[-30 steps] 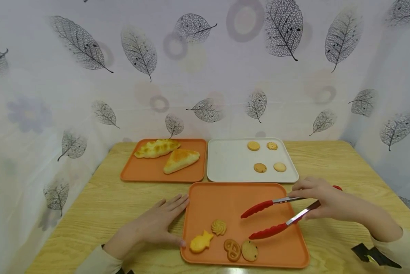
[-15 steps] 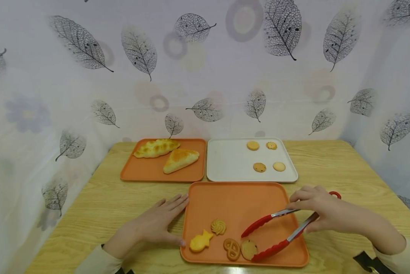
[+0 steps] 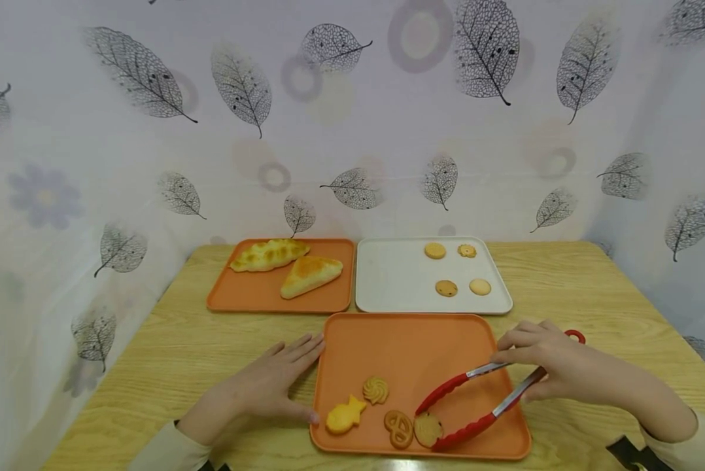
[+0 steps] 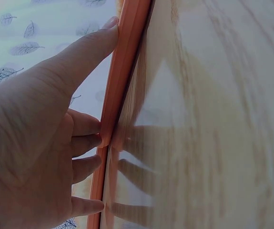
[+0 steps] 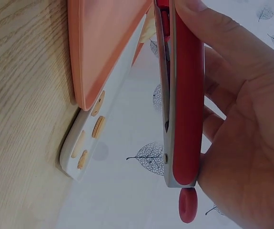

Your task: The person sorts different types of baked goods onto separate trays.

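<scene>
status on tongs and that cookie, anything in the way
Right grip holding red tongs, tips either side of spotted cookie. Left grip touching edge of near orange tray. Pretzel cookie close beside spotted one, may crowd tongs.

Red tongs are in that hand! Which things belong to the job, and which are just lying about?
Seem part of the job:
red tongs, in the right hand
round cookie, between the tong ends
front orange tray, touched by the left hand

Probably just lying about now:
fish cookie
pretzel
swirl cookie
white tray
four cookies on it
two breads
back orange tray
</scene>
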Motion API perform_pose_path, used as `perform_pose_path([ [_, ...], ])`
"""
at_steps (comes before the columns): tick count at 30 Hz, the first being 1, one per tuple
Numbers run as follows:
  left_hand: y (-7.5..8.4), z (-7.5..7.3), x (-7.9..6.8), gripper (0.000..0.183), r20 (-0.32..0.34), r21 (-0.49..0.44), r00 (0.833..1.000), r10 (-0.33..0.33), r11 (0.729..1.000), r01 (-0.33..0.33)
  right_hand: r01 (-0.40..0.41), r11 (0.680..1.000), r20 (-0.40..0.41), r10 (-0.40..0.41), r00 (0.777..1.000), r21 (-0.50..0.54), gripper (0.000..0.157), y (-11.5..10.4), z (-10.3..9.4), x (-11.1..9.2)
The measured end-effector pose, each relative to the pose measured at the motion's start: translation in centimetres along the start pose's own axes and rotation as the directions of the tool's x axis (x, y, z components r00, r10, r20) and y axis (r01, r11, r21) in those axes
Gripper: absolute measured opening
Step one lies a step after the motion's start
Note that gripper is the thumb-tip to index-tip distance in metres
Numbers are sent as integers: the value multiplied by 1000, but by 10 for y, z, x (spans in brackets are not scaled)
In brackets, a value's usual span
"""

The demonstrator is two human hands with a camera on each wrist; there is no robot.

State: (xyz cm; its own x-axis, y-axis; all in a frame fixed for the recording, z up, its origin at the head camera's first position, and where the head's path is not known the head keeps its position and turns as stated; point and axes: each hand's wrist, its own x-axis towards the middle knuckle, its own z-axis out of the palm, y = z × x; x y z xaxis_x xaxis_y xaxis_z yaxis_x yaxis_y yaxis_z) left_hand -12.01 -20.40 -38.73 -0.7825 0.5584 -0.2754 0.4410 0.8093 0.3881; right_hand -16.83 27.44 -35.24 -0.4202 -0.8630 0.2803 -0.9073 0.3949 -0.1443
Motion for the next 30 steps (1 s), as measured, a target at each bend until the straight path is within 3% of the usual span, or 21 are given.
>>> perform_pose_path([
  [14, -1, 1, 1, 108, 14, -12, 1000, -7, 1000, 7, -12, 1000, -74, 11, 997, -12, 50, 8, 5, -4],
  [22, -2, 3, 1, 110, 0, 3, 1000, -7, 1000, 7, -43, 998, -141, 35, 989, -52, 61, 20, 1, -6],
  [30, -2, 0, 3, 111, -15, 22, 1000, 2, 1000, -1, -37, 996, -197, 20, 980, -83, 57, 39, -7, -1],
])
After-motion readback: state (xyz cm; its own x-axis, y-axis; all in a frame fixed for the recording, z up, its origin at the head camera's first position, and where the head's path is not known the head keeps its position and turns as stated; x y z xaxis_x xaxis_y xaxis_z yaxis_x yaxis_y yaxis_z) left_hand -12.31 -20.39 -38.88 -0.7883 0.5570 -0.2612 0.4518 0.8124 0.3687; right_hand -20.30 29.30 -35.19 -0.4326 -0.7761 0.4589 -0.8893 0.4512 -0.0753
